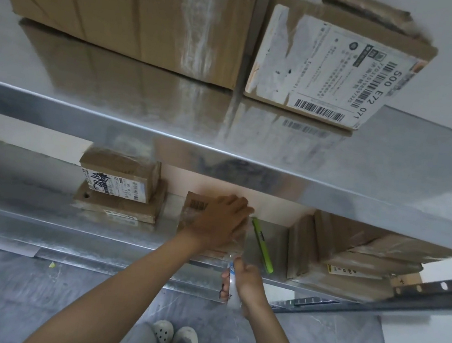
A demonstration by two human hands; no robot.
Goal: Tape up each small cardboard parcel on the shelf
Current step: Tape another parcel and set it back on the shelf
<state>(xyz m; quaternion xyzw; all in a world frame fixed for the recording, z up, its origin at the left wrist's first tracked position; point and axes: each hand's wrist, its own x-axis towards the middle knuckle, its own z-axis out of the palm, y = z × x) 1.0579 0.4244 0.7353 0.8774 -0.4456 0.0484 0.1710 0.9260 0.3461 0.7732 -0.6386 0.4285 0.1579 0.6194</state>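
At the centre of the frame, on the lower steel shelf (38,220), the left hand (220,223) lay flat and spread over a small cardboard parcel (192,213), pinning it down. Just below it, at the shelf's front edge, the right hand (243,285) was closed around a roll of clear tape (232,282), with a strip that seemed to run up to the parcel's right side, though the film was too faint to trace. A green utility knife (262,244) lay just right of the parcel. Two stacked parcels (120,188) sat left of centre, and more boxes (347,252) to the right. To do this step well, the flat hand should probably keep weight on the box while the roll is drawn taut and straight, so the tape lies without wrinkles along the seam before cutting.
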